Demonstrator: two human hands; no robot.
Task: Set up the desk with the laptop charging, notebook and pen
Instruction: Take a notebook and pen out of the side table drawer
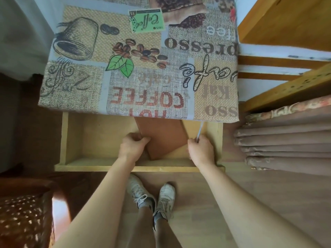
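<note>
A wooden drawer [100, 163] stands pulled out under the desk [136, 68], which is covered by a coffee-print cloth. Inside lies a brown notebook [164, 138], tilted, its far part hidden under the desk edge. My left hand [133, 146] grips the notebook's left edge with curled fingers. My right hand [201, 149] holds a thin silver pen [199, 130] that points up toward the desk edge. No laptop or charger is in view.
A chair with a patterned seat [26, 217] stands at the lower left. Folded brown curtain fabric [286, 140] hangs at the right beside wooden shelves [286, 24]. My feet in white sneakers [152, 199] stand on the wood floor below the drawer.
</note>
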